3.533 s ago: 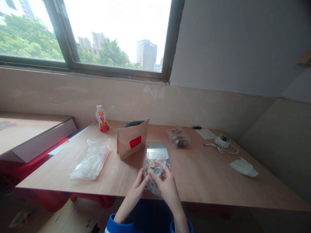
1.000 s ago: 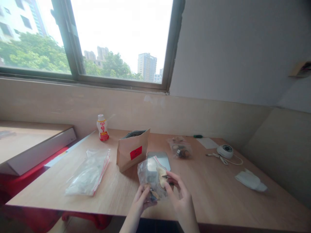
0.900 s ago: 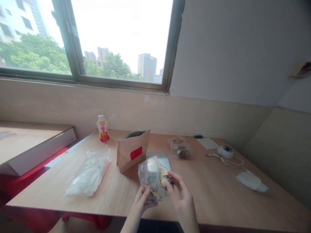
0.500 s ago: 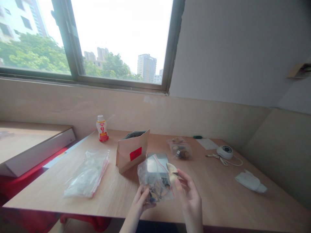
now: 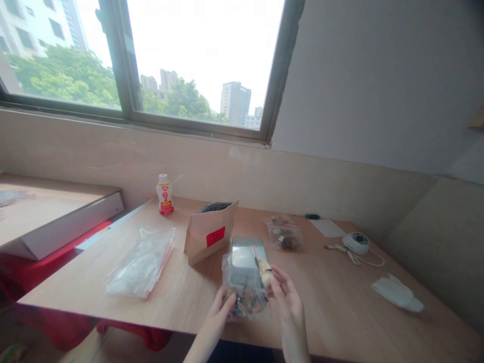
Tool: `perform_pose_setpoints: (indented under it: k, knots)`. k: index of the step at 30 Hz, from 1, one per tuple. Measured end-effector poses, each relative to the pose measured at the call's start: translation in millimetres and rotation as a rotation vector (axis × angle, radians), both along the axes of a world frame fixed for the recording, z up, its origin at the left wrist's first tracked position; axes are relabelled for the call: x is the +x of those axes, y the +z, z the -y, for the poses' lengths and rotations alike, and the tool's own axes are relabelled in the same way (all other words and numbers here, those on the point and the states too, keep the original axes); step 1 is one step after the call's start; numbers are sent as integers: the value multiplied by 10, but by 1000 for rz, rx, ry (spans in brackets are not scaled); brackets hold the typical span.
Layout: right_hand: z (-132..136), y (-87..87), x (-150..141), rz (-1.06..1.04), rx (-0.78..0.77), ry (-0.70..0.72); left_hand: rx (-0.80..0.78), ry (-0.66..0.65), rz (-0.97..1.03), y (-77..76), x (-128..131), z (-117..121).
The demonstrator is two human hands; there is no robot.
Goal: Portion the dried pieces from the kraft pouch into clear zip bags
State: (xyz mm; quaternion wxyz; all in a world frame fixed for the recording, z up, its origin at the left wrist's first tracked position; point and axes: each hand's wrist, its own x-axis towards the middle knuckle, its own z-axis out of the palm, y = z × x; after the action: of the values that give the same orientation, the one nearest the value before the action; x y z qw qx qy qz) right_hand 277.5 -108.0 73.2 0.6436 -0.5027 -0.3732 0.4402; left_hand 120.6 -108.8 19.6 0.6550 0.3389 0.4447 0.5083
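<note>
I held a clear zip bag (image 5: pixel 244 290) low over the near edge of the table (image 5: pixel 333 307), its lower end filled with brown, dark and pale pieces that I could not name from this view. My left hand (image 5: pixel 217 315) cradled the bag's lower corner, with my left fingers (image 5: pixel 223 302) curled and pressed against the plastic. My right hand (image 5: pixel 287 302) was raised at the bag's right side, with my right fingers (image 5: pixel 278 277) loosely spread and their tips just beside a pale curved piece (image 5: pixel 264 270) at the bag's upper edge. I could not tell whether they pinched it.

As things lay, one piece stood apart from the rest at the top of the bag, and a second zip bag (image 5: pixel 284 236) of similar pieces sat on the table beyond my hands. I could not tell whether either bag was sealed. A kraft paper pouch (image 5: pixel 204 242) with a red label stood open to my left, and a flat, red-edged plastic bag (image 5: pixel 141 262) lay farther left.

Nearest in the way, a flat metal-topped slab (image 5: pixel 247 248), perhaps a scale, lay directly behind the bag I held. Well beyond stood a small drink bottle (image 5: pixel 164 194).
</note>
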Motion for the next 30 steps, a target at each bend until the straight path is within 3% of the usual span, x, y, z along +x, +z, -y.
perform_pose_setpoints:
  k: [9,16,20,25,30]
  knots:
    - [-47,-196,-119,-12,-84,40,101,-118,-101,-124,-51,18]
    - [-79,-195,-232,5,-31,89,75,-32,-21,23,-111,37]
    - [-55,-129,-239,-32,59,-12,-6,108,69,92,-114,-4]
    - [-73,154,-150,82,154,-60,-52,231,119,64,-199,-97]
    - [-463,805,-376,385,383,26,-50,296,153,10,-296,-133]
